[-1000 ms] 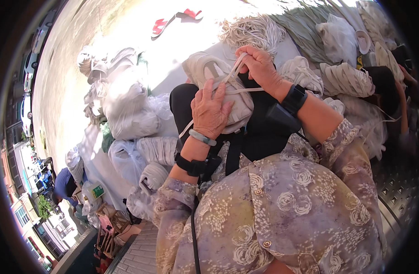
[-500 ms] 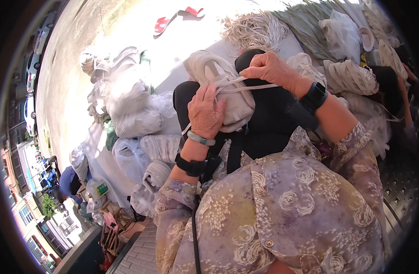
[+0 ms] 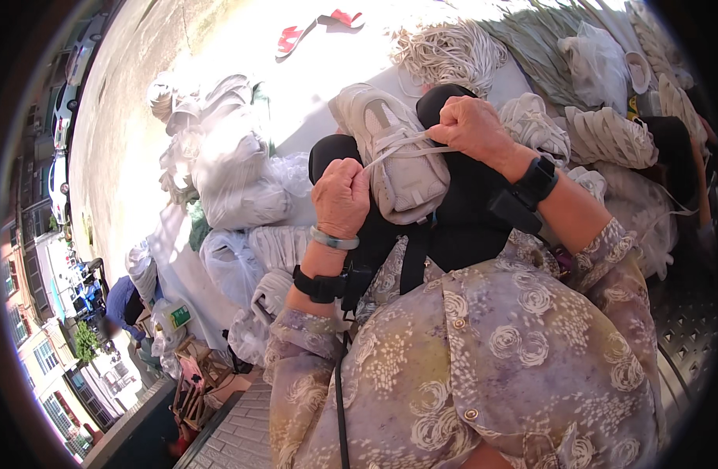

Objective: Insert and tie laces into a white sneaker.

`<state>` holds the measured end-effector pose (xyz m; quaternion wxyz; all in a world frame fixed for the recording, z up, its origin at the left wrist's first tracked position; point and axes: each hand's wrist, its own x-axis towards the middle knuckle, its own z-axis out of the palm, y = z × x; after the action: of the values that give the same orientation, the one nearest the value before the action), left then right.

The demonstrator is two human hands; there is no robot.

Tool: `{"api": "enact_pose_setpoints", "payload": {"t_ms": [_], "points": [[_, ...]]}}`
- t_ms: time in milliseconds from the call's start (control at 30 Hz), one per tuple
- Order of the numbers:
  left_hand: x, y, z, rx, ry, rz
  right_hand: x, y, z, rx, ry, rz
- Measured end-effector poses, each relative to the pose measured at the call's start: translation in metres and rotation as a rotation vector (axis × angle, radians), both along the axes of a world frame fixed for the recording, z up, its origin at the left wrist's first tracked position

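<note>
A white sneaker (image 3: 412, 191) rests on my dark-trousered lap, its opening toward me or away I cannot tell. White shoelace (image 3: 395, 144) crosses over the middle of the shoe and runs out taut to both sides. My left hand (image 3: 341, 199) is closed on one lace end, left of the shoe. On the other side, my right hand (image 3: 476, 134) grips the opposite end in closed fingers, a little higher and farther away. The fingertips of both hands are partly hidden behind the knuckles.
A heap of loose laces (image 3: 450, 53) lies ahead. Laced white shoes (image 3: 610, 141) sit at the right. Clear plastic bags of shoes (image 3: 245, 184) stand at the left. Farther off lie red-and-white sandals (image 3: 291, 41). Another person (image 3: 124, 305) bends at the far left.
My left hand has moved off the shoe to the left, and the crossed lace now stretches between both hands. The right hand keeps its hold. The whole view has shifted slightly.
</note>
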<state>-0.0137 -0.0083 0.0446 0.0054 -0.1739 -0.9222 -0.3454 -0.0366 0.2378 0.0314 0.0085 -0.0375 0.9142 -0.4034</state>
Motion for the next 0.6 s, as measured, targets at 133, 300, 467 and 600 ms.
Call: {"api": "enact_pose_setpoints", "payload": {"t_ms": [133, 300, 467, 600], "points": [[0.008, -0.019, 0.003, -0.146, 0.192, -0.058, -0.002, -0.003, 0.002, 0.041, -0.077, 0.089], [0.021, -0.032, -0.002, -0.216, 0.227, -0.079, -0.007, -0.015, 0.016, 0.187, -0.180, 0.104], [0.024, -0.039, -0.005, -0.219, 0.251, -0.048, -0.007, -0.022, 0.015, 0.314, -0.210, 0.119], [0.028, -0.040, -0.006, -0.237, 0.304, -0.062, -0.005, -0.017, 0.000, 0.232, -0.051, 0.109]]}}
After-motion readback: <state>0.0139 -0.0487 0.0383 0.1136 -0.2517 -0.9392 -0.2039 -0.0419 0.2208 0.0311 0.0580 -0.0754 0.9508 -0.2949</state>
